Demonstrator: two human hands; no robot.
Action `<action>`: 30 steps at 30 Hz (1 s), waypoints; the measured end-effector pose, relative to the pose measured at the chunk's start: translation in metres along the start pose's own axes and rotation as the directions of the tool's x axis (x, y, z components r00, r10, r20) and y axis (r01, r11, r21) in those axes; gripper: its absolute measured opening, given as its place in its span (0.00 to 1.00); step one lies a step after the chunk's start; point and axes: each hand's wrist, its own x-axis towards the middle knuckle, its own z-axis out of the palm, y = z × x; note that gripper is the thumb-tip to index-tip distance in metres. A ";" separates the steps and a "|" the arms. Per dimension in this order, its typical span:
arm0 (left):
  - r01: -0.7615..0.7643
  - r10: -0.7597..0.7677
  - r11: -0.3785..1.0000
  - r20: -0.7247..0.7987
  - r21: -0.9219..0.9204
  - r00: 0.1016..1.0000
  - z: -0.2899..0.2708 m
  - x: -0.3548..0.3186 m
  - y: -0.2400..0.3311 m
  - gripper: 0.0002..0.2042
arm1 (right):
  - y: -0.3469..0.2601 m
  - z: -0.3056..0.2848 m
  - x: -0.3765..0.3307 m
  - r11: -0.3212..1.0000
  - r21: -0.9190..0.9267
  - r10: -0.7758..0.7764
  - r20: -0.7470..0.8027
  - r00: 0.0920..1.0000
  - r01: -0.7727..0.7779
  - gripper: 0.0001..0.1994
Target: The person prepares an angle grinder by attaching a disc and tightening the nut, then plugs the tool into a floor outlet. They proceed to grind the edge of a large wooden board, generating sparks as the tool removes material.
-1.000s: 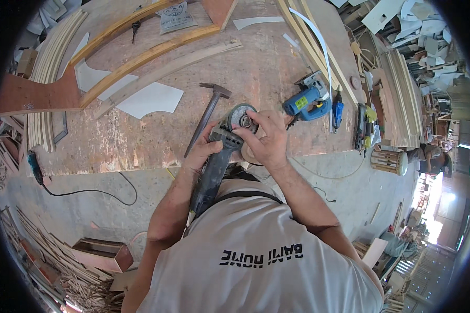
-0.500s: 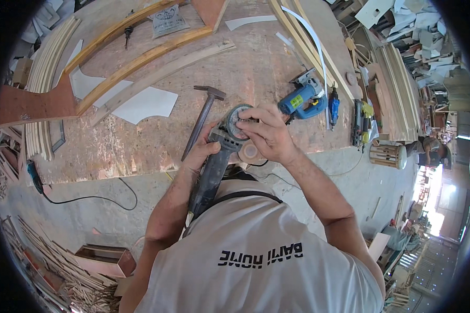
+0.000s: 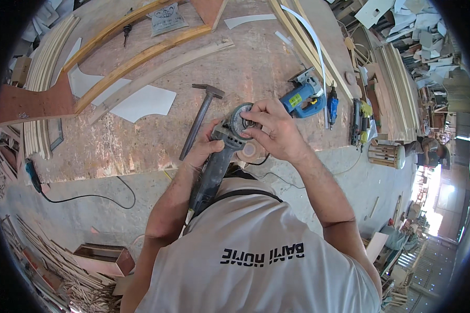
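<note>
My left hand (image 3: pixel 206 151) is wrapped round a dark angle grinder (image 3: pixel 212 177), close to its head. The tool is tilted, its tail against my body and its head up toward the workbench. A round grey abrasive disc (image 3: pixel 238 117) sits on the head, facing up. Thumb and fingertips of my right hand (image 3: pixel 279 130) close round a small dark ring-shaped piece (image 3: pixel 249 124) by the disc's middle; the fingers partly hide it. A hammer (image 3: pixel 198 123) lies on the bench just left of the grinder head. Below my right fingers, a round wooden piece (image 3: pixel 249 152) shows at the bench edge.
On the workbench (image 3: pixel 141 141) lie a blue jigsaw (image 3: pixel 303 98), a blue rotary tool (image 3: pixel 332 107), a nail gun (image 3: pixel 356 122), curved wooden frame pieces (image 3: pixel 146 57) and white templates (image 3: pixel 146 103). A corded tool (image 3: pixel 34 176) hangs at the left corner. A person (image 3: pixel 428 151) sits far right.
My right fingers have shifted slightly right from the disc's middle, and more of the disc shows. The small dark ring between thumb and fingers now shows. My left grip stays the same.
</note>
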 end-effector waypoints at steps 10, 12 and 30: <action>0.041 -0.041 0.999 0.007 -0.007 0.999 0.004 0.001 0.004 0.47 | -0.015 0.002 -0.009 0.939 -0.281 0.177 -0.097 0.979 -0.197 0.17; 0.046 -0.046 0.999 0.020 -0.016 0.999 0.006 0.000 0.007 0.46 | -0.017 -0.004 -0.002 0.977 -0.206 0.042 -0.092 0.995 -0.061 0.17; 0.026 -0.026 1.000 -0.012 -0.011 1.000 0.014 0.000 0.009 0.44 | 0.000 -0.007 -0.006 0.991 -0.132 -0.045 -0.066 0.997 0.036 0.19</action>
